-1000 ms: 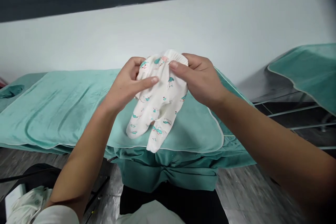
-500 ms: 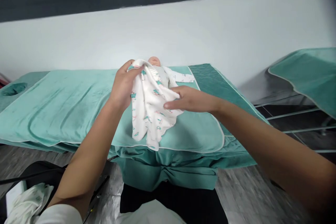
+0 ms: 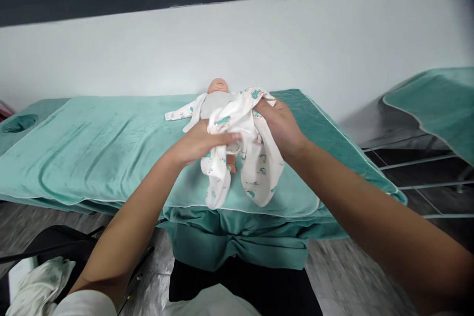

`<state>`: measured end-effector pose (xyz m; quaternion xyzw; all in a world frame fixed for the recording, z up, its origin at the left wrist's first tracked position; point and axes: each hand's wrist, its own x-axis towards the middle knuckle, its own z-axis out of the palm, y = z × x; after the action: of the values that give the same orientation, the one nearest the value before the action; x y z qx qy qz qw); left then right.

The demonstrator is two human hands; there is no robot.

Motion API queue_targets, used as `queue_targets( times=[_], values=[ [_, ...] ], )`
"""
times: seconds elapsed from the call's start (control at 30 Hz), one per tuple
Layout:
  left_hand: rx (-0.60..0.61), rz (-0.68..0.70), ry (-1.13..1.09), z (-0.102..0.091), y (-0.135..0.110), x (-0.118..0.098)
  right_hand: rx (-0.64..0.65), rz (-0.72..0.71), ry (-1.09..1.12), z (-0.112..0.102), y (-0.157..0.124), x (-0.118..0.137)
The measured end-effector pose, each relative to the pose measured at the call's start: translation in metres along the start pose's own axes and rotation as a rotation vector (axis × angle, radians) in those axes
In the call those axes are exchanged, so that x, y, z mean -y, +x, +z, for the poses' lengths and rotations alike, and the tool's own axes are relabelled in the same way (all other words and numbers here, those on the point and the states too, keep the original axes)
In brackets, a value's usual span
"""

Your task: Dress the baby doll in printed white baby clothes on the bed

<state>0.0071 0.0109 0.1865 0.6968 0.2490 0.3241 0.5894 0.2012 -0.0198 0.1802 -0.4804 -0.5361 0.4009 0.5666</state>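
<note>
A pair of white baby pants [image 3: 261,168] with green and pink prints hangs between my hands, its two legs dangling over the bed. My right hand [image 3: 279,121] grips the gathered waist at the right. On the other side, my left hand [image 3: 198,143] has its thumb across the cloth and its fingers partly hidden behind it. Behind the pants a baby doll [image 3: 217,86] lies on its back with its head toward the wall. It wears a white printed top [image 3: 181,112] spread out at the sleeve; a bit of its leg shows between the pant legs.
A green sheet [image 3: 92,148] covers the bed, with a smaller green pad [image 3: 292,192] under the doll. A black chair [image 3: 59,239] with crumpled printed cloth [image 3: 46,281] stands at lower left. At right are metal rails [image 3: 418,160] and another green cover [image 3: 437,98].
The pants have swung to the right and spread into two separate legs. My right hand has moved up to the waist; my left hand has shifted lower. The doll's left-side sleeve now shows.
</note>
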Motion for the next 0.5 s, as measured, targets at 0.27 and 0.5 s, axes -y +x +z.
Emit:
queue_targets(
  times=[0.27, 0.5],
  values=[
    [-0.247, 0.007, -0.39, 0.002, 0.015, 0.013, 0.5, 0.176, 0.045, -0.008, -0.005, -0.021],
    [0.111, -0.216, -0.22, -0.002, 0.001, 0.011, 0.06, -0.01, 0.362, 0.006, 0.011, -0.01]
  ],
)
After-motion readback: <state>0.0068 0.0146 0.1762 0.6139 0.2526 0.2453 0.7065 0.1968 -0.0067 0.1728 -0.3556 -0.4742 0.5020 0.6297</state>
